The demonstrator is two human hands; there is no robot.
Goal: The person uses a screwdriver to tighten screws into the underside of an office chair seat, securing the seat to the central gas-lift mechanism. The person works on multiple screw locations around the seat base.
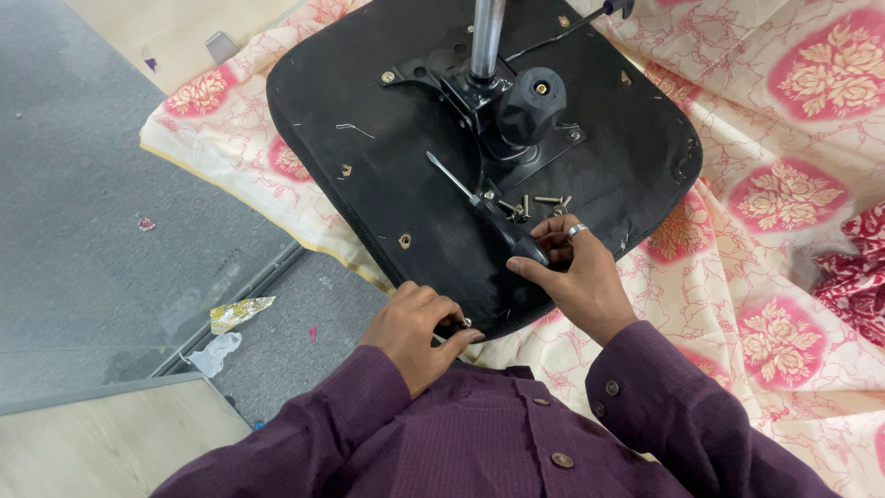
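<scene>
A black-handled screwdriver (489, 214) lies on the upturned black seat base (369, 175) near its front edge, its handle pinched by the right hand (576, 277); loose screws (535, 205) sit just beside it, and the left hand (415, 327) pinches a small screw (466, 324) at the edge

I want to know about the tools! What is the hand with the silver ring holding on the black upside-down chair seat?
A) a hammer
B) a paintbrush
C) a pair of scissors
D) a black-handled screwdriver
D: the right hand, which wears the silver ring, grips a black-handled screwdriver whose thin metal shaft points across the black upside-down chair seat, near a few loose metal screws.
</scene>
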